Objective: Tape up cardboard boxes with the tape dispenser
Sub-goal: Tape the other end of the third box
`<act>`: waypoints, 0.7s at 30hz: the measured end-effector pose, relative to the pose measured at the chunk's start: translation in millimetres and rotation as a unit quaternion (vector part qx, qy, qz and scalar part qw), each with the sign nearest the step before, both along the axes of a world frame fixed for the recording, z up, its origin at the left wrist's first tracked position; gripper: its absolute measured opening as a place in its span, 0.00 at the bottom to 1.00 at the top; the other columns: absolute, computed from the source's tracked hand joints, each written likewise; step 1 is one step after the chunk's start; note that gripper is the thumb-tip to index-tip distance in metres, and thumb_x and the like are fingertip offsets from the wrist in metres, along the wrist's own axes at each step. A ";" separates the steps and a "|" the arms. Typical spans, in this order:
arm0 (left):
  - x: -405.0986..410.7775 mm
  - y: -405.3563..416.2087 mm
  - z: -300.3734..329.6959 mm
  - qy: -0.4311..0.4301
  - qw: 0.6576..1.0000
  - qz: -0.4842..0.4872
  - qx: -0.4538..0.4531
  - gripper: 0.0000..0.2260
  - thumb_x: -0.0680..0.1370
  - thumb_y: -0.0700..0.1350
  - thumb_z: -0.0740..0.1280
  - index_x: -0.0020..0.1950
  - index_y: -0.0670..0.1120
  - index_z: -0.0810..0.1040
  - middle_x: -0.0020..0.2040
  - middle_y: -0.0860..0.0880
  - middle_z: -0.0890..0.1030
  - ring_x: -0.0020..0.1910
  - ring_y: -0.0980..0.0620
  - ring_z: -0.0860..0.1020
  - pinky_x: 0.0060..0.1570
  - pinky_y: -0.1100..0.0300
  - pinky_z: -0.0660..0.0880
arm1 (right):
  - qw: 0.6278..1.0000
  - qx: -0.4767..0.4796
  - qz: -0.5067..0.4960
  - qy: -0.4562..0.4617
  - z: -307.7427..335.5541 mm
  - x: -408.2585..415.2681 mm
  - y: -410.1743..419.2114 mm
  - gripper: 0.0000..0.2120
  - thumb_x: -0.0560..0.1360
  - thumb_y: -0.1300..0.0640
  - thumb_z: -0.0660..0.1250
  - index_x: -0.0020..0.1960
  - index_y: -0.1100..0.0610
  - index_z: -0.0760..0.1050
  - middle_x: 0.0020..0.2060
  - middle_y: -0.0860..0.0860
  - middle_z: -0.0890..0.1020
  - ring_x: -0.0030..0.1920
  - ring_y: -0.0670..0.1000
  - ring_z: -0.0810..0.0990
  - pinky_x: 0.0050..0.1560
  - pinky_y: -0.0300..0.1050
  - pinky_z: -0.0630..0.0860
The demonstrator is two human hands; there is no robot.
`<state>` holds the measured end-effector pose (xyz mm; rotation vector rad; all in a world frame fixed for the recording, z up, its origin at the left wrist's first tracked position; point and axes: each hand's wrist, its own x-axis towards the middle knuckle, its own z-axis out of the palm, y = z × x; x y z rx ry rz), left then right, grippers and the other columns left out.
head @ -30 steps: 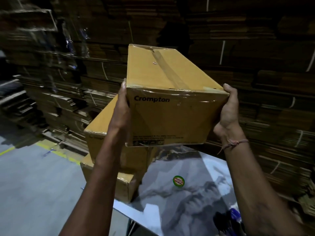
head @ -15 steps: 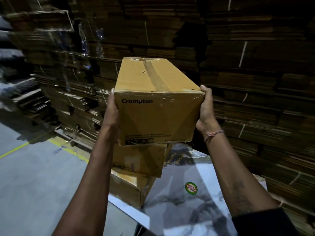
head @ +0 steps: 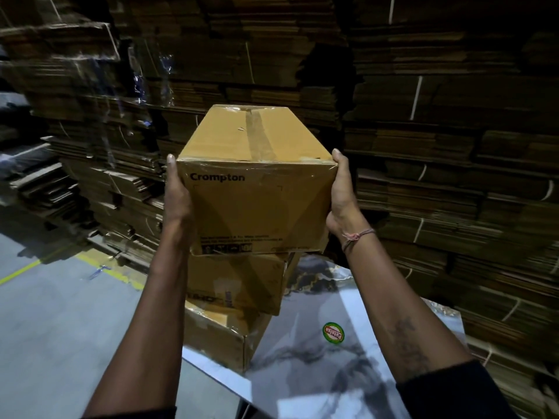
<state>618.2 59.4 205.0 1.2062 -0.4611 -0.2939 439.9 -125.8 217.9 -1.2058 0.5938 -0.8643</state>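
Note:
A taped cardboard box point(head: 257, 189) printed "Crompton" is held between both palms. My left hand point(head: 177, 195) presses its left side and my right hand point(head: 341, 195) presses its right side. A strip of clear tape runs along the top seam. The box sits on or just above a second cardboard box point(head: 242, 282), which rests on a third box point(head: 220, 337) at the left edge of a shiny metal table point(head: 317, 373). No tape dispenser is in view.
Tall stacks of flattened cardboard point(head: 453, 176) fill the back and right, close behind the table. More bundles point(head: 90, 146) are piled at the left. Grey concrete floor point(head: 60, 328) with a yellow line point(head: 27, 269) lies at lower left.
Both hands have carried the box left and lower, over the two stacked boxes; its bottom edge now meets the top of the upper one. The view has shifted with it.

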 end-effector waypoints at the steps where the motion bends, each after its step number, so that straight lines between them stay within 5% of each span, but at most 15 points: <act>1: 0.3 0.9 -0.3 -0.003 1.000 0.012 0.006 0.24 0.87 0.62 0.48 0.62 0.56 0.81 0.48 0.55 0.87 0.51 0.56 0.83 0.53 0.58 0.81 | 1.000 0.000 -0.002 -0.003 -2.2 0.8 0.2 0.34 0.79 0.27 0.56 0.61 0.54 0.84 0.50 0.57 0.87 0.51 0.57 0.85 0.54 0.54 0.82; 3: -3.4 2.7 -1.8 -0.045 0.997 0.041 0.048 0.18 0.89 0.57 0.48 0.66 0.56 0.76 0.51 0.56 0.83 0.50 0.59 0.81 0.46 0.69 0.78 | 1.000 0.006 -0.001 -0.010 -4.8 -0.3 -0.7 0.34 0.79 0.27 0.56 0.63 0.53 0.83 0.50 0.57 0.87 0.52 0.57 0.85 0.52 0.53 0.82; 4: -7.4 4.6 -3.2 -0.062 0.994 0.056 0.064 0.17 0.89 0.56 0.48 0.70 0.56 0.73 0.58 0.53 0.82 0.55 0.57 0.80 0.52 0.71 0.76 | 1.000 0.007 0.003 -0.015 -5.2 -1.0 -1.7 0.34 0.79 0.27 0.56 0.63 0.53 0.82 0.50 0.57 0.87 0.51 0.56 0.85 0.51 0.51 0.83; 7: -8.8 3.9 -13.1 -0.058 0.994 0.076 0.047 0.27 0.87 0.63 0.46 0.79 0.53 0.70 0.71 0.48 0.78 0.69 0.50 0.76 0.70 0.53 0.71 | 0.999 0.007 0.015 -0.029 -4.8 -3.4 -0.5 0.35 0.79 0.27 0.55 0.63 0.54 0.83 0.51 0.57 0.87 0.51 0.56 0.85 0.51 0.51 0.83; 9: -13.4 1.6 -21.3 -0.057 0.990 0.122 0.044 0.28 0.87 0.63 0.47 0.77 0.49 0.72 0.66 0.51 0.80 0.66 0.54 0.77 0.67 0.58 0.71 | 0.999 0.006 0.014 -0.038 -6.4 -3.5 2.3 0.35 0.79 0.27 0.54 0.63 0.54 0.83 0.54 0.58 0.86 0.54 0.58 0.85 0.54 0.53 0.84; 11: -28.2 -0.1 -30.6 -0.112 0.979 0.164 0.047 0.27 0.87 0.60 0.48 0.82 0.49 0.65 0.76 0.49 0.73 0.74 0.54 0.70 0.68 0.64 0.67 | 0.999 0.000 -0.002 -0.039 -10.2 -3.6 5.9 0.35 0.80 0.27 0.52 0.66 0.52 0.81 0.57 0.59 0.86 0.58 0.59 0.85 0.57 0.55 0.83; 13: -44.4 -2.4 -41.3 -0.181 0.959 0.203 0.078 0.28 0.87 0.59 0.49 0.86 0.50 0.53 0.85 0.47 0.57 0.83 0.49 0.58 0.78 0.56 0.61 | 0.999 -0.010 -0.009 -0.036 -16.0 -5.4 8.6 0.33 0.81 0.28 0.51 0.68 0.49 0.80 0.58 0.57 0.86 0.59 0.57 0.85 0.58 0.56 0.83; 16: -63.0 -9.9 -62.6 -0.240 0.938 0.218 0.122 0.35 0.87 0.57 0.55 0.85 0.44 0.41 0.85 0.42 0.39 0.84 0.43 0.40 0.83 0.50 0.41 | 0.999 -0.007 0.000 -0.045 -27.8 -13.0 15.3 0.29 0.84 0.33 0.49 0.66 0.48 0.80 0.55 0.53 0.88 0.55 0.52 0.87 0.51 0.49 0.84; 21: -116.3 -24.9 -99.2 -0.322 0.931 0.114 0.129 0.38 0.86 0.49 0.63 0.84 0.40 0.39 0.83 0.38 0.32 0.82 0.39 0.33 0.81 0.37 0.48 | 1.000 -0.005 0.004 0.011 -64.2 -38.3 18.8 0.30 0.83 0.31 0.54 0.73 0.49 0.76 0.67 0.51 0.82 0.68 0.52 0.79 0.72 0.58 0.72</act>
